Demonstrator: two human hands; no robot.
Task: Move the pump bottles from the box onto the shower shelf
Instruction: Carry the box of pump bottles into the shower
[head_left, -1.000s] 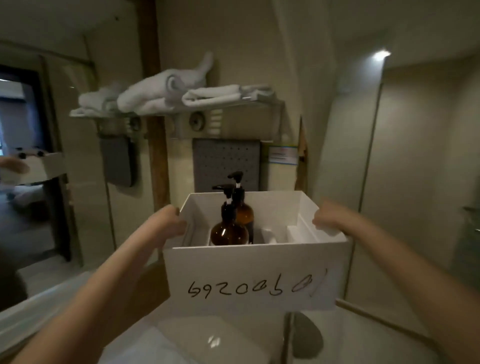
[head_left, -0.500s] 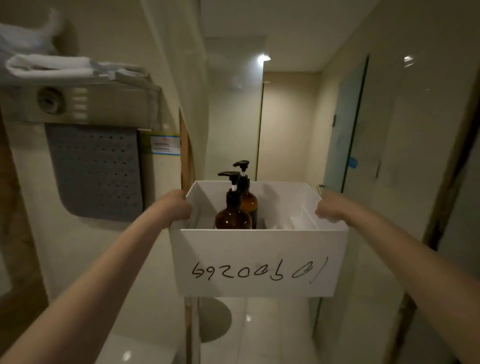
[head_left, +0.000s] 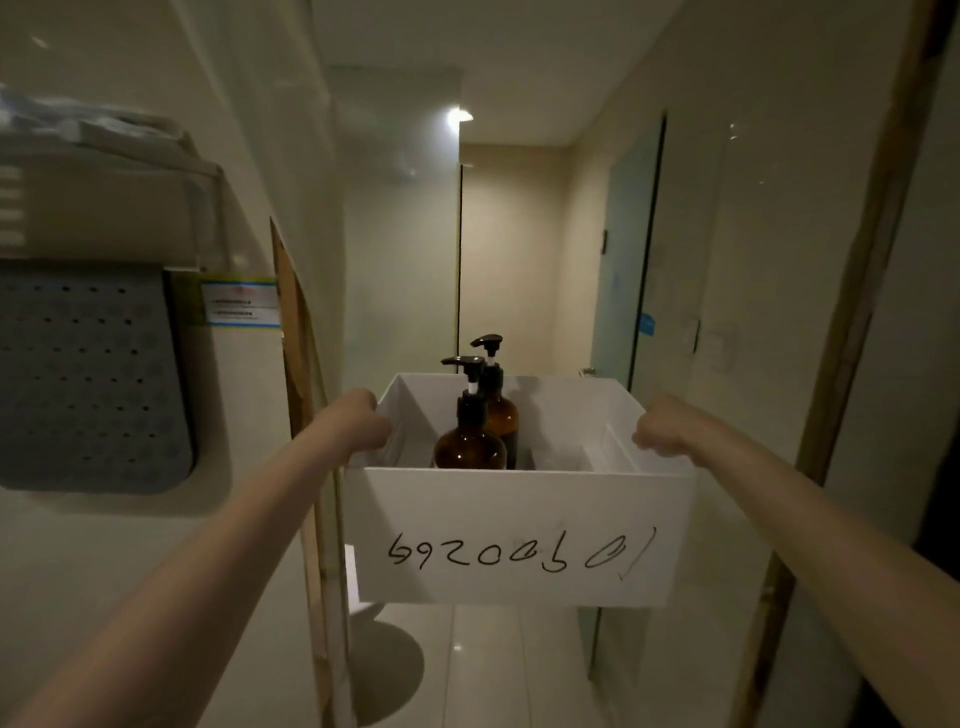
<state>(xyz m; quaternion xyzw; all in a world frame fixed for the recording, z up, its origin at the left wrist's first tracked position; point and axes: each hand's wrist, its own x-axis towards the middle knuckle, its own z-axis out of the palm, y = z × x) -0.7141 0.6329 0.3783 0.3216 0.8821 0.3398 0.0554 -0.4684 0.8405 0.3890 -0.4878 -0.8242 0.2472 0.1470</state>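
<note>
I carry a white box (head_left: 519, 535) with handwritten digits on its front, held out at chest height. My left hand (head_left: 363, 421) grips its left rim and my right hand (head_left: 660, 428) grips its right rim. Two amber pump bottles with black pumps stand upright inside, left of middle: the near bottle (head_left: 470, 441) and the far bottle (head_left: 500, 410) just behind it. A white divider sits in the box's right part. No shower shelf is in view.
A glass partition edge (head_left: 317, 467) with a wooden strip stands just left of the box. On the left wall hang a grey perforated mat (head_left: 88, 379) and a towel rack (head_left: 104, 145). A frosted glass door (head_left: 623, 270) is on the right; pale floor tiles (head_left: 493, 665) lead ahead.
The view has swung right and moved forward, from the towel rack wall toward the glass-walled passage. Both hands have kept hold of the box, and the bottles have stayed upright.
</note>
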